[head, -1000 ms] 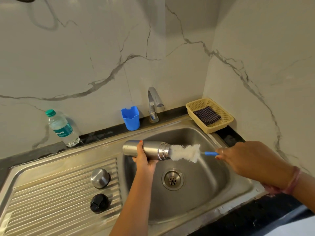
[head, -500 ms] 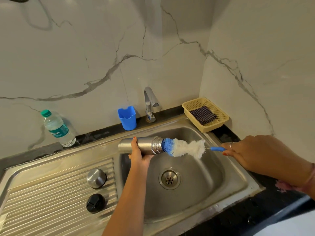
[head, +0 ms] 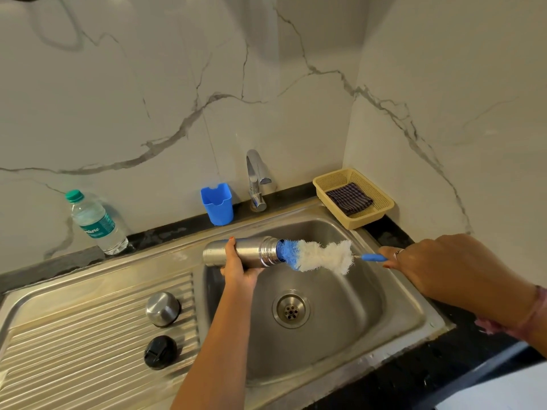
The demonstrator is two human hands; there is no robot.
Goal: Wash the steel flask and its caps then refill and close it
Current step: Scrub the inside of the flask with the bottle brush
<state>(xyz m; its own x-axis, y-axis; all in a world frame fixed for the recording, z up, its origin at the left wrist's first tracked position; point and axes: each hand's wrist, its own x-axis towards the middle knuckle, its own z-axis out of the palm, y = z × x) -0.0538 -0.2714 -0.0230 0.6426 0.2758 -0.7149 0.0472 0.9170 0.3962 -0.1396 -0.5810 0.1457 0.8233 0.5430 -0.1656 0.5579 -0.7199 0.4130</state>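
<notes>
My left hand (head: 238,264) grips the steel flask (head: 251,250), held sideways over the sink basin (head: 349,327) with its open mouth facing right. My right hand (head: 438,267) holds the blue handle of a bottle brush (head: 321,255). The brush's blue tip sits in the flask's mouth, while its white bristles are outside. On the ribbed drainboard (head: 74,350) to the left stand the steel cap (head: 162,309) and, nearer me, the black inner cap (head: 160,352).
A tap (head: 257,179) rises behind the sink, with a blue cup (head: 217,204) to its left. A plastic water bottle (head: 94,223) stands at the back left. A yellow basket (head: 381,211) holding a checked cloth (head: 349,198) sits in the right corner.
The brush has slid out of the flask to the right: a second ago only white bristles showed, now the blue tip shows at the mouth.
</notes>
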